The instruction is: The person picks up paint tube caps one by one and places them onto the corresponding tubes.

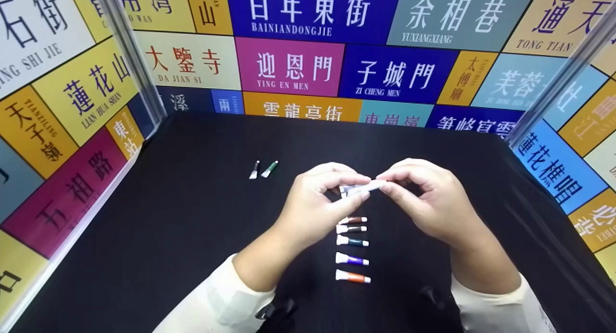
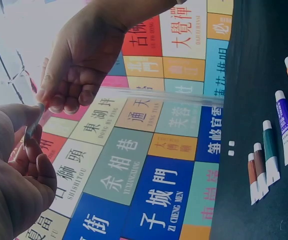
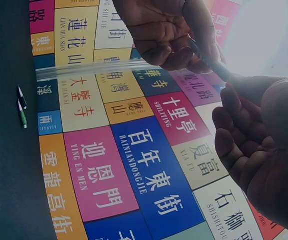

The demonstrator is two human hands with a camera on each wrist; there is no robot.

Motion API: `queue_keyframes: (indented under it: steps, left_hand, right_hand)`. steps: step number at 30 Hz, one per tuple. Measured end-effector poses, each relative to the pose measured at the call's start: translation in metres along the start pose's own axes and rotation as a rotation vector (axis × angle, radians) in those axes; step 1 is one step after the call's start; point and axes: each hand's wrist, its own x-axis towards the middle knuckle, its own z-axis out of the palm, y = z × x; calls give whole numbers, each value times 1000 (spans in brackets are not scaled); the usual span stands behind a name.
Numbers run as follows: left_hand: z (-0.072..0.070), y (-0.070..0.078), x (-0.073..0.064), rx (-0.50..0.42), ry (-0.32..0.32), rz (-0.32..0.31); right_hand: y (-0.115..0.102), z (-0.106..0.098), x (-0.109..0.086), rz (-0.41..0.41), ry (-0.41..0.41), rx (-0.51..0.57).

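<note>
Both hands meet above the black table in the head view, with a small whitish paint tube [image 1: 358, 190] between them. My left hand [image 1: 320, 193] pinches its wide flat end between thumb and fingers. Thumb and forefinger of my right hand [image 1: 428, 198] pinch the narrow end; fingertips partly cover the tube. In the right wrist view the tube [image 3: 215, 66] appears dark against bright light. Below the hands lies a column of tubes: reddish brown [image 1: 354, 220], dark brown [image 1: 353, 229], dark green [image 1: 354, 241], purple [image 1: 354, 260] and orange [image 1: 356, 277], caps to the right.
A black tube [image 1: 255, 169] and a green tube [image 1: 271, 168] lie together farther back on the left. Two small white pieces [image 2: 231, 144] show on the cloth in the left wrist view. Panels with colourful place-name signs [image 1: 288, 66] enclose the black-covered table [image 1: 192, 217].
</note>
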Motion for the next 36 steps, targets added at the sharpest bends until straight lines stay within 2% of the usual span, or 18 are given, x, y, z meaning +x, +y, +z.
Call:
queue_keyframes:
  steps: [4, 9, 14, 18, 27, 30, 36]
  left_hand:
    - [2, -7, 0, 15, -8, 1]
    - [2, -10, 0, 35, 10, 10]
    - [1, -15, 2, 135, 55, 43]
    - [0, -22, 4, 204, 57, 56]
    - [1, -37, 8, 342, 29, 86]
    - [3, -43, 10, 344, 23, 58]
    - [9, -62, 14, 315, -20, -52]
  right_hand:
    - [3, 1, -2, 24, -33, -33]
    - [2, 2, -1, 45, -16, -33]
    - [3, 3, 0, 86, 36, -36]
    - [7, 3, 0, 129, 66, -51]
    - [22, 6, 1, 169, 29, -54]
    - [27, 5, 1, 176, 38, -37]
    - [41, -4, 0, 255, 94, -5]
